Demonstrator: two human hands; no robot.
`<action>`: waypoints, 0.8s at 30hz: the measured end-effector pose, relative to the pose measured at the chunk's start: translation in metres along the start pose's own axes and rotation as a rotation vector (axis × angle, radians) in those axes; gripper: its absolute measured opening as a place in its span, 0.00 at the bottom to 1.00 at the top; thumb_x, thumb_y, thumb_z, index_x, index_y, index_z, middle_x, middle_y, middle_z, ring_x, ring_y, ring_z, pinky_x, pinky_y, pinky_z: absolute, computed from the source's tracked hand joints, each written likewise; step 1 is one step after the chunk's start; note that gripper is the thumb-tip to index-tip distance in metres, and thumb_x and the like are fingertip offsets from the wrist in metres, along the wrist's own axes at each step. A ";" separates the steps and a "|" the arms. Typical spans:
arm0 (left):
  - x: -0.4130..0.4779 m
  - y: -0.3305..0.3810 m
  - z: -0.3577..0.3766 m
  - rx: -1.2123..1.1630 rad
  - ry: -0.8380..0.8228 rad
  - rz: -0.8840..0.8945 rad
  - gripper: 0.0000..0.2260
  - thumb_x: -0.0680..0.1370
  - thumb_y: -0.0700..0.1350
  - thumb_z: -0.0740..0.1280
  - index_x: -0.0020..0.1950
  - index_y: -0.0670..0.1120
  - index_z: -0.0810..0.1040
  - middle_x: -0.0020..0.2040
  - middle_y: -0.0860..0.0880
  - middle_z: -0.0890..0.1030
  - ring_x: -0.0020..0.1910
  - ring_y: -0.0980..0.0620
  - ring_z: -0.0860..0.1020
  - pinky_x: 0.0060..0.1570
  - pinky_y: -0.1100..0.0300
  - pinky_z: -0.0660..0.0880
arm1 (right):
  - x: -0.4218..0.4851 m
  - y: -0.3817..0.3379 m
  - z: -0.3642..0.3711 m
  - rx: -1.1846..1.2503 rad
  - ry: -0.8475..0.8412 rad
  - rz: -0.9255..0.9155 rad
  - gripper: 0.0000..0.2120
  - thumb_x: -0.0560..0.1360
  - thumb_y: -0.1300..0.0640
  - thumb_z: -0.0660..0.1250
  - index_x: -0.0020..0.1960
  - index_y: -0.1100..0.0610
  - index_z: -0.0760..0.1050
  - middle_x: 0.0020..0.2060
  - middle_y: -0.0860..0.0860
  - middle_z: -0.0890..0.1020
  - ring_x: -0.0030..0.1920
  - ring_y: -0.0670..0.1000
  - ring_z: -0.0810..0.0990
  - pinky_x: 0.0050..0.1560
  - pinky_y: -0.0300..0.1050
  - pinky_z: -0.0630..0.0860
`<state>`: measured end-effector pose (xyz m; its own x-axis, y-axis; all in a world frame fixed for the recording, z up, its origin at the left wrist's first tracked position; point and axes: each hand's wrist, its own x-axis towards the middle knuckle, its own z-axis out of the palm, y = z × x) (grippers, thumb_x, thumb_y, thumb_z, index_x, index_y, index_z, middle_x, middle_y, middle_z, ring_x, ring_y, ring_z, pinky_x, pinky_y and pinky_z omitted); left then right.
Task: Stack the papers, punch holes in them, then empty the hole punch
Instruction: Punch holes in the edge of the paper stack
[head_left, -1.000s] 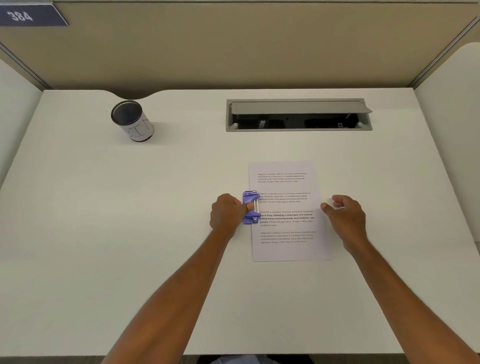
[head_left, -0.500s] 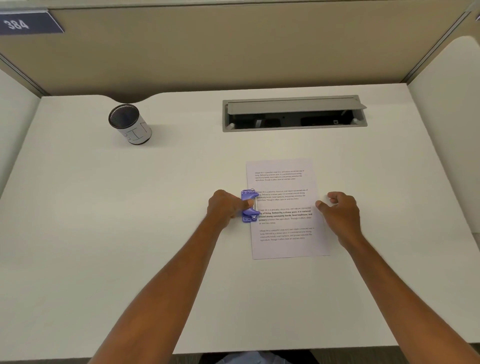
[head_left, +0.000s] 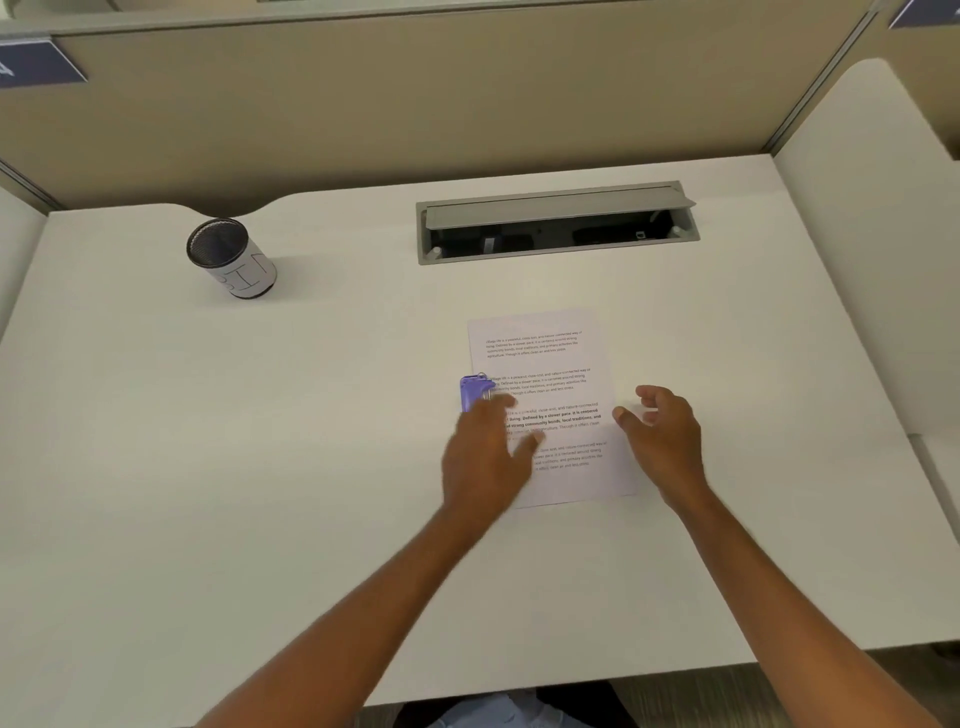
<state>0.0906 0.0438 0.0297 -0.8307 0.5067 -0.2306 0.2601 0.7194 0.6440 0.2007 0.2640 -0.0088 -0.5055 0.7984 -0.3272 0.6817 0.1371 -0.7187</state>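
Observation:
Printed white papers (head_left: 550, 384) lie stacked on the white desk (head_left: 260, 467), a little right of centre. A purple hole punch (head_left: 474, 391) sits on the papers' left edge. My left hand (head_left: 485, 457) is spread flat, blurred by motion, just in front of the punch and over the papers' lower left part; it covers the punch's near end. My right hand (head_left: 662, 436) hovers at the papers' right edge with its fingers loosely curled and apart, holding nothing.
A black mesh cup (head_left: 231, 258) with a white label marked BIN stands at the back left. A grey cable hatch (head_left: 556, 222) with its lid up is set into the desk behind the papers. Beige partition walls enclose the desk.
My left hand has come off the hole punch, opened and drawn back toward me. My right hand has loosened from a fist into an open curl. The camera has tilted.

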 end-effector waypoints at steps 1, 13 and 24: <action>-0.013 0.001 0.011 0.060 -0.075 0.096 0.28 0.83 0.58 0.71 0.79 0.47 0.73 0.77 0.47 0.76 0.76 0.44 0.75 0.71 0.48 0.74 | -0.008 0.002 -0.001 -0.018 0.009 -0.001 0.21 0.81 0.53 0.75 0.73 0.52 0.78 0.69 0.52 0.79 0.60 0.50 0.80 0.60 0.45 0.73; -0.047 -0.019 0.072 0.466 -0.499 0.330 0.44 0.88 0.58 0.64 0.89 0.43 0.38 0.90 0.45 0.36 0.89 0.45 0.36 0.84 0.52 0.38 | -0.060 0.025 0.004 -0.094 0.026 0.021 0.21 0.82 0.56 0.73 0.74 0.54 0.77 0.73 0.54 0.75 0.68 0.57 0.80 0.68 0.57 0.80; -0.046 -0.024 0.079 0.502 -0.507 0.323 0.45 0.87 0.59 0.65 0.89 0.44 0.37 0.90 0.45 0.36 0.90 0.44 0.37 0.82 0.51 0.38 | -0.059 0.014 0.012 -0.012 0.056 0.050 0.21 0.82 0.55 0.74 0.73 0.55 0.76 0.71 0.54 0.76 0.64 0.55 0.82 0.61 0.50 0.79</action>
<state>0.1616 0.0410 -0.0328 -0.3810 0.7958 -0.4707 0.7424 0.5668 0.3572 0.2339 0.2113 -0.0069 -0.4407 0.8359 -0.3272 0.7118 0.1033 -0.6948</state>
